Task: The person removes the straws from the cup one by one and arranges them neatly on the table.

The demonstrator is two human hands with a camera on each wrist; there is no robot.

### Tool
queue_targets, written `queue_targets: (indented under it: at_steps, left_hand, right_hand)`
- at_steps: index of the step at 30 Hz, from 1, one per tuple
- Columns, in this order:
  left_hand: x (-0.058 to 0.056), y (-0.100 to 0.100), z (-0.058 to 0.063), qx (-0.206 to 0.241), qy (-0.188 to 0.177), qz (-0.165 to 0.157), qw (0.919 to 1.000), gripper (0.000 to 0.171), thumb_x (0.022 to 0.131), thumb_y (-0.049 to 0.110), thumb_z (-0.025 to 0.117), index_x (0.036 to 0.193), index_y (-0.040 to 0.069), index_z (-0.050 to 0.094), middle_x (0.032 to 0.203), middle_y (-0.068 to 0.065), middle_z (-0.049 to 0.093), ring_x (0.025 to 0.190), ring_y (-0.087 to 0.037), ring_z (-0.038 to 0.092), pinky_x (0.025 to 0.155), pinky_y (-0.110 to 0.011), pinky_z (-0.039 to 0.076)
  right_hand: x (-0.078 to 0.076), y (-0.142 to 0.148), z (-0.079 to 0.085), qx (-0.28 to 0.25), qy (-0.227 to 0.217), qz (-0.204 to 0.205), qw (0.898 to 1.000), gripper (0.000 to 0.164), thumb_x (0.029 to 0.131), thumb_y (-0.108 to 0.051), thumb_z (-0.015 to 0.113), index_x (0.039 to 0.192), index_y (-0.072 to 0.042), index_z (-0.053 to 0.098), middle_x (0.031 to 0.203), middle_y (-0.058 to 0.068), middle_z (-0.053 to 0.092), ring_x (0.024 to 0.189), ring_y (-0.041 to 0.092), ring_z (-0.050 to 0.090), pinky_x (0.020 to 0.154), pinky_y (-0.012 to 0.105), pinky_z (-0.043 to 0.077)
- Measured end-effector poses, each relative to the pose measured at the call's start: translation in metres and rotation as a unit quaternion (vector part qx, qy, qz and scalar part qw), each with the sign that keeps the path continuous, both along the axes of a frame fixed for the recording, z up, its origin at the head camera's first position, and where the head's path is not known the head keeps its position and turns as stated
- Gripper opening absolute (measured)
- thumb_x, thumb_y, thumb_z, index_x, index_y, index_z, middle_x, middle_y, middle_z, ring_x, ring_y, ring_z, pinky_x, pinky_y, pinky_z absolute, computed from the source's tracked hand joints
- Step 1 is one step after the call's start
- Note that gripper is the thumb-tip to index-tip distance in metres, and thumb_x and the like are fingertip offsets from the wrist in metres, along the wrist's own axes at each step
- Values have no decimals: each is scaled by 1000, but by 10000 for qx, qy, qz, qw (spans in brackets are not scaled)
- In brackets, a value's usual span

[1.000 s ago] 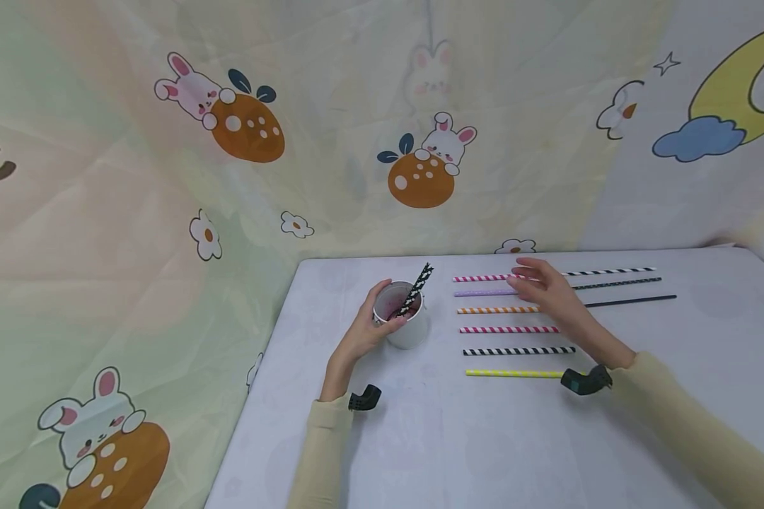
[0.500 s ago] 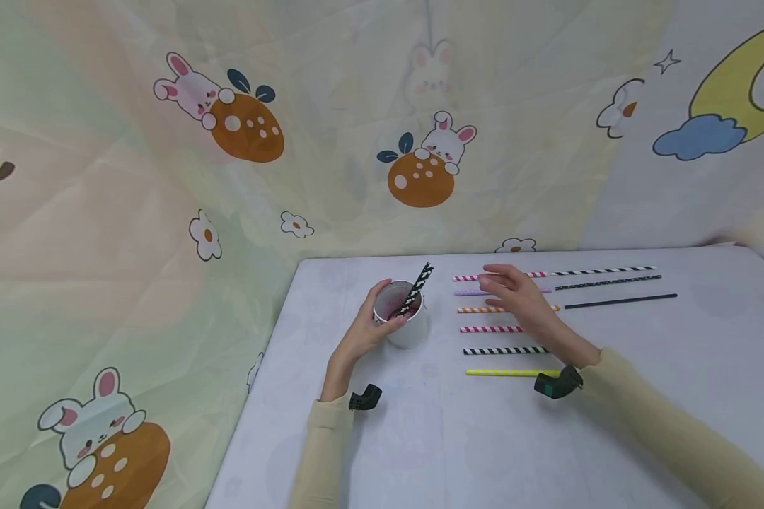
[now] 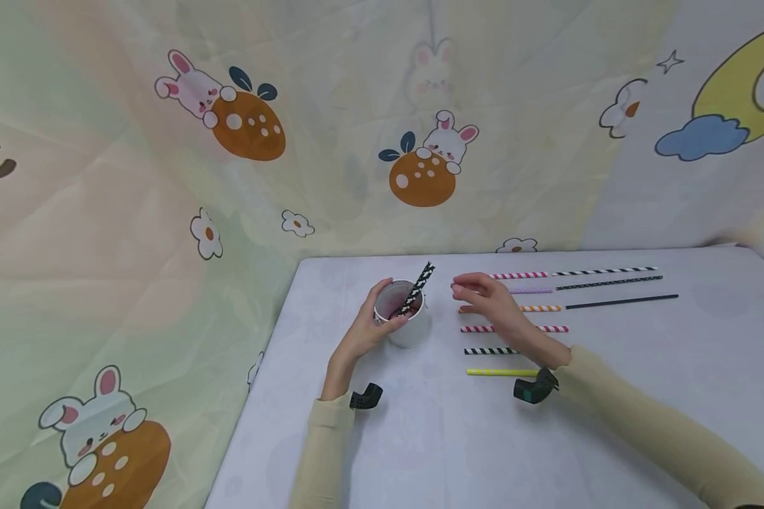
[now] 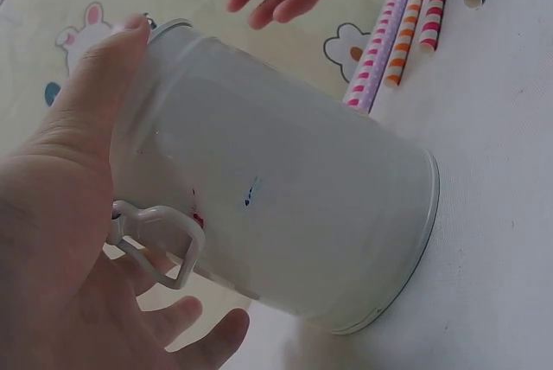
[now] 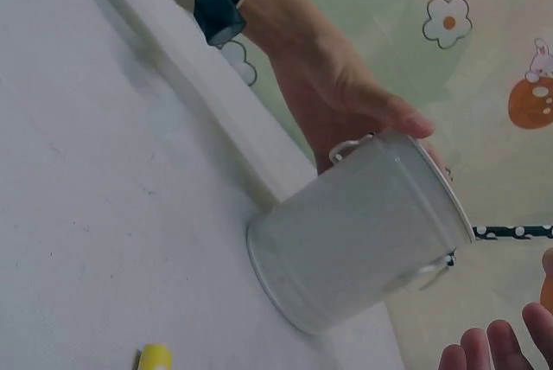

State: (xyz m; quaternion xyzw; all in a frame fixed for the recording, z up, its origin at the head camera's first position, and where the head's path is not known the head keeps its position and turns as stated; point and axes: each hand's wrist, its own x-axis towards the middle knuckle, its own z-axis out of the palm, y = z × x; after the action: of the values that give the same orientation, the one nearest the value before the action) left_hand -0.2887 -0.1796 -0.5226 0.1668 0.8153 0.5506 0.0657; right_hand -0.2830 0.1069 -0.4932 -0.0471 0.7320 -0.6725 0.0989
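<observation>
In the head view, my left hand (image 3: 364, 326) grips a small white metal bucket (image 3: 410, 334) near its rim, thumb on one side and fingers on the other. A wire handle loop (image 4: 160, 245) shows beside the palm in the left wrist view. A black-and-white patterned paper straw (image 3: 417, 288) leans out of the bucket's mouth; its lower end is hidden inside. My right hand (image 3: 493, 305), fingers loosely bent and holding nothing, hovers over the left ends of the laid-out straws, apart from the bucket. It partly covers the lavender straw (image 3: 535, 290) and the orange-striped straw (image 3: 542, 308).
Further straws lie in parallel rows: pink-striped (image 3: 518, 275), red-striped (image 3: 555, 329), black-striped (image 3: 489, 351) and yellow (image 3: 499, 372). To their right are a thin black-striped straw (image 3: 605, 271), a dotted dark straw (image 3: 611, 282) and a plain black straw (image 3: 622, 302). A printed cloth backdrop (image 3: 344, 141) rises behind the white table (image 3: 433, 438).
My right hand has moved left across the straws, towards the bucket, uncovering the right ends of the upper ones. My left hand and the bucket have stayed in place.
</observation>
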Motion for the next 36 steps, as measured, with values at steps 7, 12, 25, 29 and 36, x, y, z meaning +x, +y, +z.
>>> queue_targets:
  at_steps: [7, 12, 25, 29, 36]
  left_hand:
    - [-1, 0, 2, -48, 22, 38, 10000, 89, 85, 44, 78, 157, 31, 27, 151, -6, 44, 140, -30, 42, 114, -58, 32]
    - [-1, 1, 3, -13, -52, 54, 10000, 86, 86, 40, 78, 155, 36, 27, 151, -4, 44, 140, -27, 42, 115, -58, 31]
    - [0, 2, 2, 42, -108, 57, 9999, 83, 88, 35, 77, 154, 38, 28, 151, -8, 43, 140, -30, 41, 115, -58, 31]
    - [0, 2, 1, 102, -121, 44, 9999, 83, 88, 35, 77, 154, 39, 27, 151, -5, 44, 140, -28, 42, 114, -58, 31]
    - [1, 2, 0, 30, -96, 55, 9999, 82, 89, 31, 76, 155, 38, 27, 151, -6, 43, 139, -28, 42, 114, -58, 32]
  right_hand:
    - [1, -22, 4, 84, 69, 294, 9995, 46, 97, -34, 68, 134, -10, 58, 137, 13, 58, 126, 30, 57, 101, 47, 52]
    - [-2, -37, 3, 36, 138, 393, 9991, 45, 98, -30, 66, 134, -6, 57, 137, 15, 57, 125, 34, 57, 102, 50, 51]
    - [-4, -49, 6, 170, 301, 346, 9988, 36, 100, -23, 64, 130, -3, 60, 133, 18, 60, 120, 36, 60, 97, 48, 52]
    - [-7, -52, 1, 264, 364, 162, 9989, 35, 97, -28, 68, 125, -7, 64, 128, 14, 63, 114, 31, 63, 92, 41, 53]
    - [-9, -59, 0, 453, 386, -171, 9981, 35, 95, -32, 70, 121, -9, 67, 124, 11, 65, 111, 27, 63, 86, 34, 51]
